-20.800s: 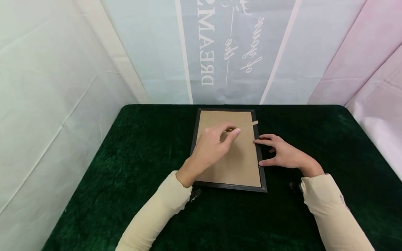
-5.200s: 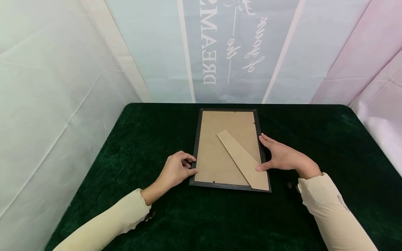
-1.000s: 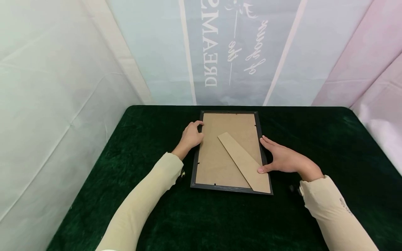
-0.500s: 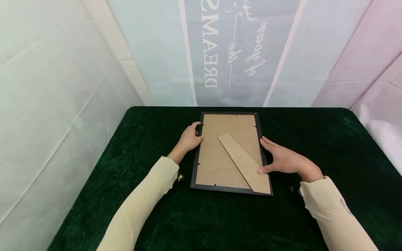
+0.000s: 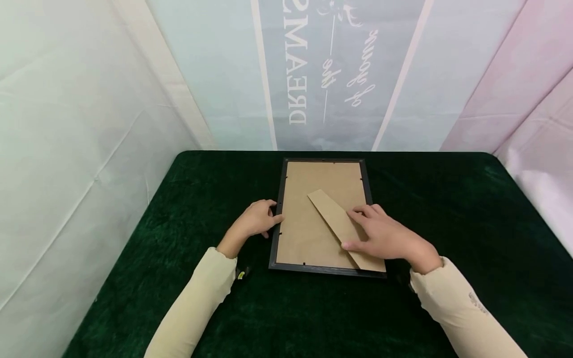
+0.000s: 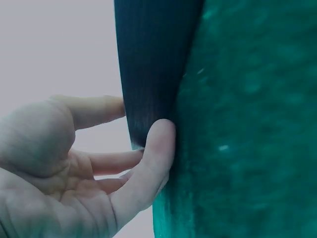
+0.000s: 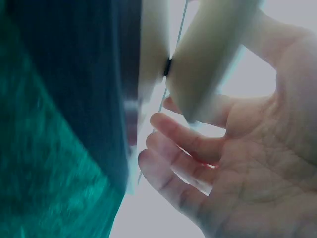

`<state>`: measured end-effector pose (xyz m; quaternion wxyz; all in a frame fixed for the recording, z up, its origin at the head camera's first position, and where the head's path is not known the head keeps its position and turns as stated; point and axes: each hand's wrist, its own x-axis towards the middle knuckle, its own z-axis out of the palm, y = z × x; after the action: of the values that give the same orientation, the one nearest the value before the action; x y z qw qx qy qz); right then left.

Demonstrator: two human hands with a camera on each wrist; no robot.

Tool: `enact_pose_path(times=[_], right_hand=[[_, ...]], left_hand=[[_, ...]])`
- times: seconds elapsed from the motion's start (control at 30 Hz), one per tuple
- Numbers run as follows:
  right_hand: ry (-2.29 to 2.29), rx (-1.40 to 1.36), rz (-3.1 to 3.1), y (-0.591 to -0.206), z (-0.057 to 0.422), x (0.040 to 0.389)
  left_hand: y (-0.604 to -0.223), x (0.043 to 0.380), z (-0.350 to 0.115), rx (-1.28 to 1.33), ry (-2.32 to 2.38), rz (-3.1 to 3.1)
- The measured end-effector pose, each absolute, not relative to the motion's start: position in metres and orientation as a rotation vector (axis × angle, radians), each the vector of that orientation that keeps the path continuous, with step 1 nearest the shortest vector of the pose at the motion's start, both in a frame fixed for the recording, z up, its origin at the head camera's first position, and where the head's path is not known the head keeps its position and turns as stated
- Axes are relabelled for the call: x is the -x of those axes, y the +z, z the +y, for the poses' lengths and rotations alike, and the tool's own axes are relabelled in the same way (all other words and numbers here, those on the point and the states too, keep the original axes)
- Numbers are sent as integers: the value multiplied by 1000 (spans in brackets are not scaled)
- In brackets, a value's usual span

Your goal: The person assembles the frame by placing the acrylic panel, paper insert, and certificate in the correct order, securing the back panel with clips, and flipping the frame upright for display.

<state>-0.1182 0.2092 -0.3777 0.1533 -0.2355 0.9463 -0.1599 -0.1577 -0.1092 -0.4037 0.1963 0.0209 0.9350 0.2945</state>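
Observation:
A black-edged picture frame [image 5: 293, 266] lies back side up on the table, its tan backing board [image 5: 309, 233] showing. Slanting across the lower right of that board is a tan stand leg [image 5: 333, 214]. My right hand [image 5: 387, 237] holds the leg by its two long edges, thumb on the left and fingers on the right. In the right wrist view the leg [image 7: 208, 54] passes between thumb and fingers, raised a little off the board. At the frame's left side my left hand [image 5: 255, 219] pinches the border; in the left wrist view fingers [image 6: 161, 139] curl against the black edge [image 6: 153, 59].
Dark green velvety cloth [image 5: 188, 199] covers the table around the frame. A pale printed backdrop [image 5: 322, 74] hangs behind the far edge, with white sheeting [image 5: 80, 124] on the left. Small black tabs [image 5: 304, 263] sit along the frame's inner rim.
My right hand has moved left from the frame's right border onto the stand leg. My left hand has slid down the left border toward me. Earlier, the leg lay under my right thumb.

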Motion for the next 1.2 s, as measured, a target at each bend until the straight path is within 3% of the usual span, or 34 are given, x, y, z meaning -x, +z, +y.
enact_pose_path(times=[0.67,1.2], right_hand=[[-308,503,2843,-385,181,107],[-295,607,2881,-367,184,100]], left_hand=[[-406,149,-107,-261,596,2737],[-397,141,-98,-275,667,2876]])
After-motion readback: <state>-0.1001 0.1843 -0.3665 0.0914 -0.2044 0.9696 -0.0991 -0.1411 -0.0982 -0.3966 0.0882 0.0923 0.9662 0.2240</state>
